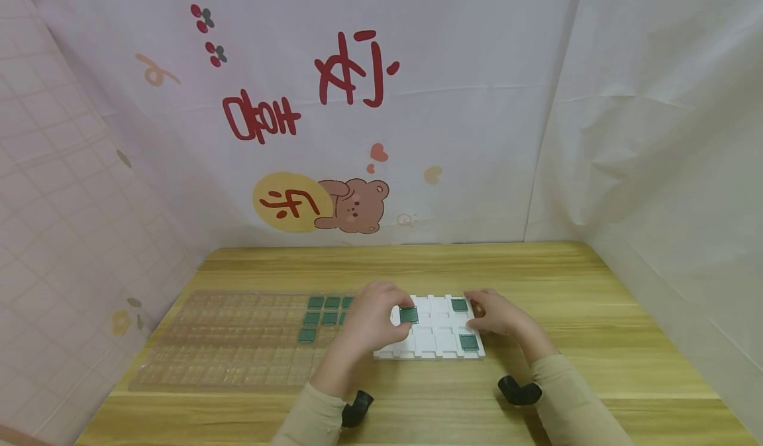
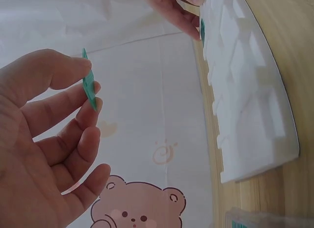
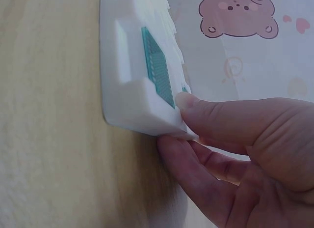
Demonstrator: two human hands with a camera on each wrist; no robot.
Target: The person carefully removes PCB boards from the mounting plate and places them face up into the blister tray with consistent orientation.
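Note:
My left hand [image 1: 372, 317] is raised over the left part of a white compartment tray [image 1: 426, 343]. Between thumb and fingertips it pinches a small green circuit board [image 2: 89, 83], which appears nearly edge-on in the left wrist view. At the tray's right end, my right hand [image 1: 499, 313] grips the edge, thumb at the top and fingers against the side. Two green boards sit in the right-hand compartments, one in the back row [image 1: 459, 305] and another in the front row [image 1: 469, 342]. The left hand hides part of the tray in the head view.
Left of the white tray lies a long clear plastic tray [image 1: 226, 340] with many small pockets. Several green boards [image 1: 312, 318] fill pockets near its right end, partly behind the left forearm. Both trays rest on a wooden table [image 1: 429, 399] before a printed curtain [image 1: 477, 134].

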